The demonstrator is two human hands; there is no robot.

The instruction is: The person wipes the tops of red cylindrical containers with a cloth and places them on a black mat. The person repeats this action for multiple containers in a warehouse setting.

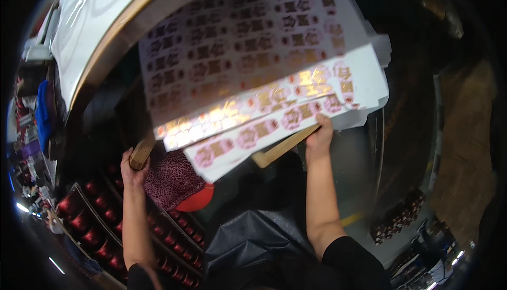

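A stack of white sheets (pixel 232 87) printed with rows of pink and shiny gold foil patterns spreads in front of me, tilted, its lower sheets fanned out. At its near edge, my right hand (pixel 320 138) is closed round a light wooden strip (pixel 285 146), its thumb by the sheets' edge. Whether it also pinches the sheets I cannot tell. Farther left, my left hand (pixel 134 169) is closed on the end of a wooden bar (pixel 141 154). The bar's far part is lost in shadow beside the stack.
A curved white surface with a brown edge (pixel 119 26) rises at the upper left. Rows of shiny red round objects (pixel 92 211) stand low on the left, near a dark patterned cloth (pixel 174 182) and a red round thing (pixel 195 199). Brown board (pixel 462 147) lies at the right.
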